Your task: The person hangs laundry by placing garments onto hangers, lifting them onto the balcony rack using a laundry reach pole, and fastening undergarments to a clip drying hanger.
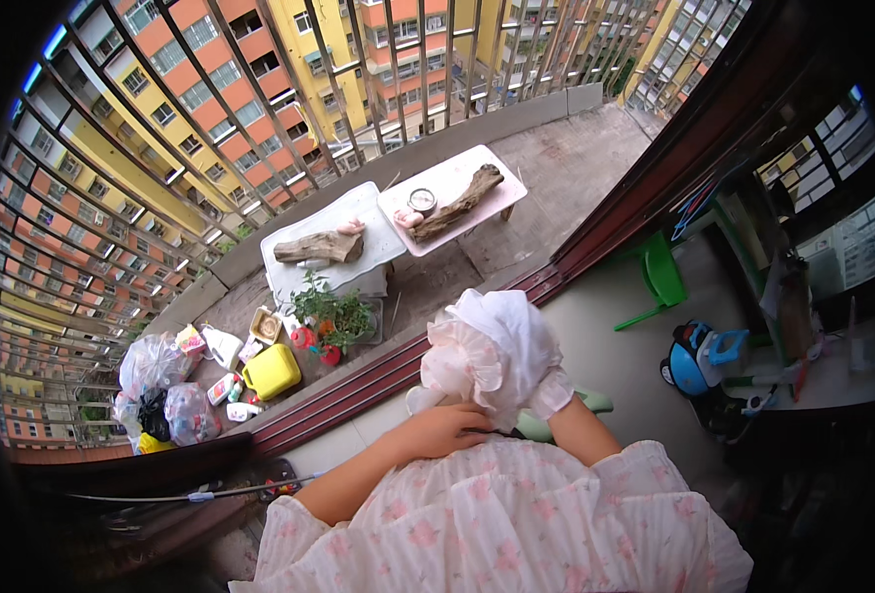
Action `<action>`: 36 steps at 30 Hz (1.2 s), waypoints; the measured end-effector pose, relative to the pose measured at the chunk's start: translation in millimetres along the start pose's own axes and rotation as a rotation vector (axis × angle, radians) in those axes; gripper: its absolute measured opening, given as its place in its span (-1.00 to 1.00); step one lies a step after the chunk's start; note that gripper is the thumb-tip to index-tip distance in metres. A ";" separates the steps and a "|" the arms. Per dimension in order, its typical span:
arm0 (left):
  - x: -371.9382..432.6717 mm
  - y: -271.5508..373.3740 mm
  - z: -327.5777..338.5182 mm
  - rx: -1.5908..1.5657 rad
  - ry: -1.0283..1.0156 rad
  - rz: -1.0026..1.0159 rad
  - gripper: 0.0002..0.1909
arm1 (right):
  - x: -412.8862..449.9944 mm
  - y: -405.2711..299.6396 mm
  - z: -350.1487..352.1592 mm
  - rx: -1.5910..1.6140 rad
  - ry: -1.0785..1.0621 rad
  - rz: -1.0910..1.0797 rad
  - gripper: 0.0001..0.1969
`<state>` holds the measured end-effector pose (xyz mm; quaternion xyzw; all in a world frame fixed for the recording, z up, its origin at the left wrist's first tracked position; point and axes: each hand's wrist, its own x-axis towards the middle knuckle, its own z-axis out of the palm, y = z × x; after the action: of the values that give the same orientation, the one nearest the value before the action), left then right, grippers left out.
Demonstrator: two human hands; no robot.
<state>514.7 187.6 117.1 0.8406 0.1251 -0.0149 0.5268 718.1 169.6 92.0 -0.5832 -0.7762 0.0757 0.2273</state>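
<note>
A bunched white cloth with pink-flowered ruffles (489, 348) is in front of my belly. My left hand (445, 430) rests at its lower left edge, back up and fingers partly curled. Whether those fingers grip any fabric is unclear. From the right, my right forearm (582, 430) reaches up to a frilled cuff, and the cloth hides my right hand. Part of a light-green object (537, 426) shows beneath the bundle.
Beyond the dark-red door track (363, 385), two small white tables (296, 280) (493, 215) bear driftwood. Potted plants (333, 315), a yellow jug (273, 372) and stuffed plastic bags (156, 363) stand left, by a barred railing. Right are a green chair (659, 274) and a blue toy (693, 359).
</note>
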 end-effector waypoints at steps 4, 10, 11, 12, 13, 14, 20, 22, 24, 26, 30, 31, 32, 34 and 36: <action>-12.4 -0.8 -54.4 -0.126 0.037 -0.153 -0.78 | 14.8 9.2 -8.9 -0.032 -0.092 -0.022 -0.51; 19.6 1.8 -70.9 0.197 0.576 0.011 -0.75 | 25.5 -9.5 -9.9 0.558 -0.239 0.081 -0.66; 21.3 -3.0 -70.4 0.198 0.573 0.020 -0.75 | 17.8 -0.8 0.7 1.279 -0.137 0.400 -0.67; 21.0 -8.3 -72.7 0.165 0.503 -0.036 -0.75 | 19.5 3.1 -0.6 0.962 -0.183 0.322 -0.64; 19.4 -11.8 -75.7 0.133 0.433 -0.093 -0.74 | 20.0 5.8 -2.7 0.804 -0.206 0.282 -0.63; 16.4 -13.2 -78.9 0.094 0.405 -0.106 -0.80 | 21.5 8.2 -4.7 0.647 -0.222 0.240 -0.62; 12.1 2.2 -120.5 -0.577 0.394 -0.078 -0.88 | 14.2 31.9 -31.4 0.338 -0.480 -0.093 -0.56; 11.7 17.2 -137.5 -0.704 0.444 -0.080 -0.88 | 16.8 31.5 -43.8 0.193 -0.522 0.006 -0.55; 14.1 21.5 -145.8 -0.784 0.447 -0.085 -0.88 | 20.1 28.4 -57.0 0.047 -0.567 0.100 -0.54; 18.1 26.1 -142.2 -0.736 0.444 -0.084 -0.88 | 18.5 30.4 -65.2 -0.100 -0.610 0.193 -0.54; 26.5 32.3 -138.5 -0.651 0.408 -0.127 -0.85 | 14.8 22.9 -34.0 0.832 -0.130 0.585 -0.57; 28.6 31.6 -138.1 -0.605 0.399 -0.157 -0.85 | 29.4 -8.9 -28.7 1.021 -0.003 0.445 -0.51; 33.0 32.2 -137.3 -0.663 0.352 -0.133 -0.82 | 40.8 -30.2 -19.6 0.877 0.045 0.375 -0.51; 37.6 46.7 -143.3 -0.685 0.291 -0.113 -0.81 | 48.1 -27.1 11.5 0.527 0.274 0.225 -0.59; 28.0 37.0 -155.8 -0.636 0.296 -0.141 -0.77 | 41.2 -3.8 36.0 0.471 0.286 0.407 -0.65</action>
<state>533.6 316.2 214.6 0.6170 0.2562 0.1104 0.7358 690.0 212.4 72.5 -0.6625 -0.5652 0.2141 0.4425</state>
